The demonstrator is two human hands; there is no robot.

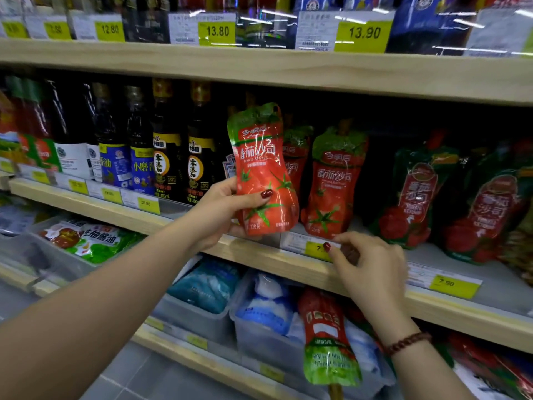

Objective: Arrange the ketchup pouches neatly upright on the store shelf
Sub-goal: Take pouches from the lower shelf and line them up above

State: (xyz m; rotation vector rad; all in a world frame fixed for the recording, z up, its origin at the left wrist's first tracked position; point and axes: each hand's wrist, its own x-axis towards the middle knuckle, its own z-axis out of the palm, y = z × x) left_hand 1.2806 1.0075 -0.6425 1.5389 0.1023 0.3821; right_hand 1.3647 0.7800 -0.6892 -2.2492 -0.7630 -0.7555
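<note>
The job looks roughly midway: the left hand [219,209] grips one ketchup pouch [264,171] round its lower half, upright just above the front edge of the shelf [259,255] and not yet set down. A second pouch [334,183] stands just beside it. The right hand [372,264] holds nothing, its fingers loosely curled near that pouch's base and perhaps touching it. Another red pouch [326,336] hangs cap-down on the shelf below, likely still to be placed.

Pale wooden shelves [259,67] ran across in tiers, with yellow price tags [217,32] along their front edges (several too blurred to read). Grey floor tiles [135,373] showed below. White streaks of reflected light [253,19] crossed the top row.
</note>
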